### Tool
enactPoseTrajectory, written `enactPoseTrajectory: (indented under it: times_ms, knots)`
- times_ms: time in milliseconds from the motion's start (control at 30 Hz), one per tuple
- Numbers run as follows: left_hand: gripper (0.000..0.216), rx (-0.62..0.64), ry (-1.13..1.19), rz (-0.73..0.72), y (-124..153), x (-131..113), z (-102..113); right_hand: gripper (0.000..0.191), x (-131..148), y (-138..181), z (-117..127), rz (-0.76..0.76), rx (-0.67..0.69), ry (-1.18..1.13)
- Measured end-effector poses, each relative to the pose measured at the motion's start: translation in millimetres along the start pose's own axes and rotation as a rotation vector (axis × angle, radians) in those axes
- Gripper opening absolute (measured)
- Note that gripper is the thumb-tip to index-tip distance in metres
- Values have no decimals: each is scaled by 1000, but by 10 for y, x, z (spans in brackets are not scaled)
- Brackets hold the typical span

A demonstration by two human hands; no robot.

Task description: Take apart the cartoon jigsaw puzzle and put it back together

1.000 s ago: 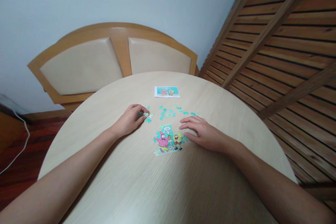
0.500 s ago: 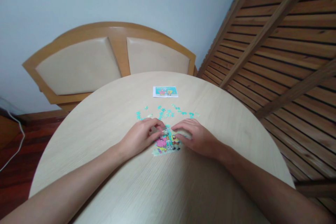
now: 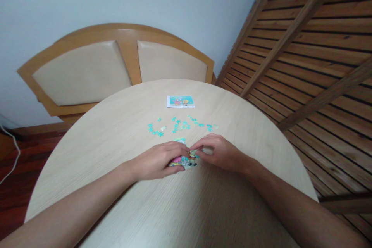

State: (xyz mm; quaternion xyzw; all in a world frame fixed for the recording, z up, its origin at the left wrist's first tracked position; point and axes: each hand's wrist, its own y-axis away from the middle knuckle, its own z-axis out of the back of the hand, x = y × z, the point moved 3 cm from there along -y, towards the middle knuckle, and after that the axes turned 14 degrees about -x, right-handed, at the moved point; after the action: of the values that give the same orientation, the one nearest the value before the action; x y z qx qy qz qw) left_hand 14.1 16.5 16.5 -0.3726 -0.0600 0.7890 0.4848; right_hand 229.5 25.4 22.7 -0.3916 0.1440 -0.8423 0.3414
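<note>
A partly joined cartoon jigsaw puzzle lies on the round pale wooden table, mostly under my hands. My left hand lies over its left side, fingers together and stretched toward the middle. My right hand rests on its right side, thumb and forefinger pinched on a small piece at the puzzle's top edge. Several loose turquoise pieces are scattered just beyond the hands.
A small printed picture card lies further back on the table. Behind the table stands a wooden bench back with beige pads. Slatted wooden panels lean at the right. A white cable runs over the floor at the left.
My left hand left the loose pieces at the back left and came onto the joined puzzle. My right hand slid left and closed its fingers into a pinch at the puzzle's top.
</note>
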Motion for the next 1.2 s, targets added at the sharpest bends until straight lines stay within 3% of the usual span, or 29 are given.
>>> enactPoseTrajectory:
  times_ms: [100, 367, 967, 1200]
  knots:
    - [33, 59, -49, -67, 18, 42, 17, 14, -54, 13, 53, -44, 73, -31]
    - [33, 77, -130, -49, 41, 90, 141, 20, -82, 7, 46, -34, 203, -31]
    - [36, 55, -122, -55, 46, 71, 147, 17, -14, 6, -18, -90, 145, 223]
    - [36, 63, -121, -46, 48, 76, 149, 20, -19, 8, 0, -96, 160, 203]
